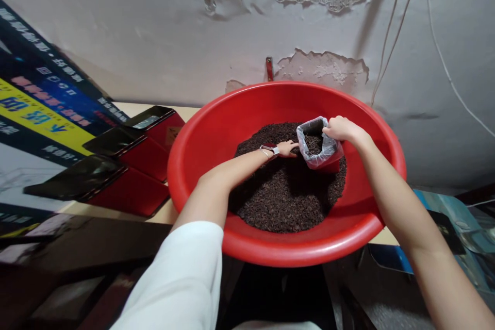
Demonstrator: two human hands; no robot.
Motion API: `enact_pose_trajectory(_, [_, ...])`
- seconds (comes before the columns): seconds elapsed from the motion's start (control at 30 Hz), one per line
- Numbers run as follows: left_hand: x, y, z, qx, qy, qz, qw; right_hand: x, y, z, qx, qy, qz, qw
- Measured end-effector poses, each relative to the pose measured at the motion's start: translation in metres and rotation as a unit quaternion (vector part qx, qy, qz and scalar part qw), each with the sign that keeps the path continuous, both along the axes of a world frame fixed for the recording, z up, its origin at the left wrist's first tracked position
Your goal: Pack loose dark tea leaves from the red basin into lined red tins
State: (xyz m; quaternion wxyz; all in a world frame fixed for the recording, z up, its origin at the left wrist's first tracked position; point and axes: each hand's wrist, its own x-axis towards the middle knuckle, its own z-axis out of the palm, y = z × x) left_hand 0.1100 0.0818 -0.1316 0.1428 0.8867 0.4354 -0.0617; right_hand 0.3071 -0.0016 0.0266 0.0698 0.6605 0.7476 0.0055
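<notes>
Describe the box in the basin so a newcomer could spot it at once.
Start at the big red basin. Over its dark grains, the right hand grips the box by its rim. Unlike the three boxes left of the basin, this one has a clear bag folded over its mouth.

single head-worn view, looking forward and steeply down, arm's-length close, wall beyond

The left arm (216, 185) reaches up and rightward from the lower left, its hand (287, 149) palm down, fingers extended toward the right hand (340, 128). That one is curled in a closed grip, back of the hand upward (slightly higher than the left), while the right arm (402, 206) angles in from the lower right, bent at the elbow
</notes>
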Motion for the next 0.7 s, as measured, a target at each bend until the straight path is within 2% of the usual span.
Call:
enact_pose_trajectory(0.1, [-0.006, -0.015, 0.004, -0.017, 0.03, -0.01, 0.999, 0.002, 0.002, -0.001, 0.0, -0.003, 0.001, 1.0])
enact_pose_trajectory(0.3, [-0.014, -0.056, 0.015, -0.063, 0.068, -0.082, 0.992, 0.005, 0.007, -0.002, -0.009, -0.003, 0.004, 1.0])
enact_pose_trajectory(0.53, [-0.019, -0.098, 0.036, -0.115, 0.08, -0.086, 0.986, 0.004, 0.007, -0.002, -0.006, -0.001, 0.006, 1.0])
enact_pose_trajectory(0.63, [-0.017, -0.111, 0.037, -0.103, 0.089, -0.099, 0.986, 0.001, 0.005, -0.002, -0.004, 0.005, 0.015, 1.0])
enact_pose_trajectory(0.7, [-0.016, -0.116, 0.035, -0.084, 0.095, -0.07, 0.989, -0.002, 0.003, -0.001, -0.005, 0.003, 0.021, 1.0])
